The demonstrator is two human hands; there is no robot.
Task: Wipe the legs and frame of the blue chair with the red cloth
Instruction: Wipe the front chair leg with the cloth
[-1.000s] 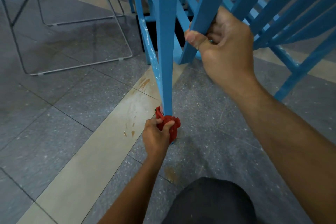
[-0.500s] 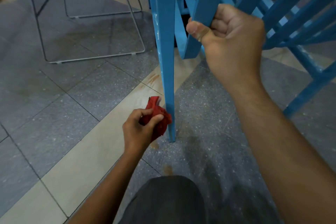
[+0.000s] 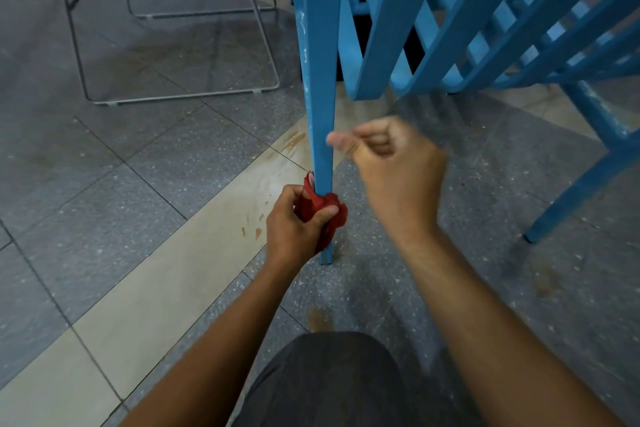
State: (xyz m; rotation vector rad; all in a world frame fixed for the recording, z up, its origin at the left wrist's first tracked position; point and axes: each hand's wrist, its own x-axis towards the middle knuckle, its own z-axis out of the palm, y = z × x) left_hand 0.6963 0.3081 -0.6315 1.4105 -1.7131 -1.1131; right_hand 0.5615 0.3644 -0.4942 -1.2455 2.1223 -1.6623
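The right hand (image 3: 398, 166) has let go of the slanted blue chair bar it gripped half a second ago and now hangs free just right of the upright leg, blurred, its fingers (image 3: 367, 142) loosely curled around nothing. The left hand (image 3: 294, 222) has returned to the leg with the crumpled red cloth (image 3: 325, 211), its fingers closed on the cloth and pressing it around the blue painted chair leg (image 3: 320, 80) near the foot, just above the grey speckled tile floor (image 3: 138, 184). A thin grey wire frame (image 3: 173, 99) stands well apart at upper left.
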